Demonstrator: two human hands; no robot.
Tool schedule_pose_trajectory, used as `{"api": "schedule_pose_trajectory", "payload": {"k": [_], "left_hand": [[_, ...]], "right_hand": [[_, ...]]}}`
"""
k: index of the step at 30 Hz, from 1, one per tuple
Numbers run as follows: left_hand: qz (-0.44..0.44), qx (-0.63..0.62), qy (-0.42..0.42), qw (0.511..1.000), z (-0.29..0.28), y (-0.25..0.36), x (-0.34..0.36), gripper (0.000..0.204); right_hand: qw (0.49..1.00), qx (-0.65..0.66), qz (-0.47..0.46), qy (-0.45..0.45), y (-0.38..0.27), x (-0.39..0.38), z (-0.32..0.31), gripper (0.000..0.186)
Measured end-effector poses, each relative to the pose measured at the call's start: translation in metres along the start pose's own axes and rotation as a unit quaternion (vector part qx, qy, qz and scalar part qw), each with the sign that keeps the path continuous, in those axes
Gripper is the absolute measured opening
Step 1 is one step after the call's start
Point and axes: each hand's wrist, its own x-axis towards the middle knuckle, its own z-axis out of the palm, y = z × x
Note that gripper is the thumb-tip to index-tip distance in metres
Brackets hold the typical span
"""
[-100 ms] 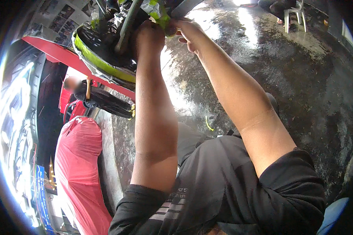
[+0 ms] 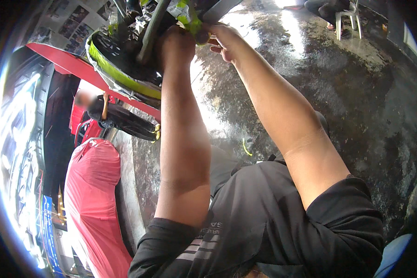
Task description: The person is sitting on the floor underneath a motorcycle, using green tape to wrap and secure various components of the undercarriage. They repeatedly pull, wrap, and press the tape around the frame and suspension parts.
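Almost nothing has shifted since the frame a moment earlier: both my arms are still raised to the same spot and the wheel sits where it did, with only a slight drift in the framing.

Far left, a red covered shape point(image 2: 95, 204) lies along the floor, and above it another person in dark clothes point(image 2: 120, 118) is low down beside a red beam point(image 2: 74, 65). The wheel point(image 2: 120, 69), black with a yellow-green rim stripe, hangs above that beam at the top of the view, which is why I reach up rather than down. A dark tube or strut point(image 2: 150, 32) runs up across it.

My left hand point(image 2: 176, 46) is balled up against that tube just beside the rim; it looks closed around it, I judge to steady the part, though the fingers are turned away from the camera and I cannot tell exactly what the grip encloses. My right hand point(image 2: 224, 39) comes in just beside it, fingers curled and pinched on a yellow-green and white wrapped piece point(image 2: 187, 16) at the tube's upper end, touching it. The two hands nearly meet there, one bracing, one working.

Behind my right forearm the wet floor point(image 2: 356, 92) shines, with a white plastic chair point(image 2: 345, 18) far off at the top right
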Motion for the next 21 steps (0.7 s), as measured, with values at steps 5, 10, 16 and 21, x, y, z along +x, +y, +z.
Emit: {"api": "schedule_pose_trajectory", "payload": {"k": [5,10,16,21], "left_hand": [[-0.052,-0.028,-0.05,0.997,-0.001,-0.007,0.002,0.031],[0.011,-0.03,-0.001,0.999,0.004,0.002,0.005,0.033],[0.024,-0.03,-0.008,0.999,-0.002,-0.011,-0.004,0.036],[0.004,-0.015,-0.046,0.999,-0.003,-0.007,0.003,0.037]], "right_hand": [[0.999,-0.029,0.027,0.018,-0.004,-0.001,0.008,0.052],[0.934,-0.283,-0.192,0.098,0.031,0.057,0.001,0.07],[0.864,-0.449,-0.191,0.122,0.018,0.032,0.016,0.086],[0.859,-0.455,-0.205,0.112,0.013,0.029,0.019,0.087]]}}
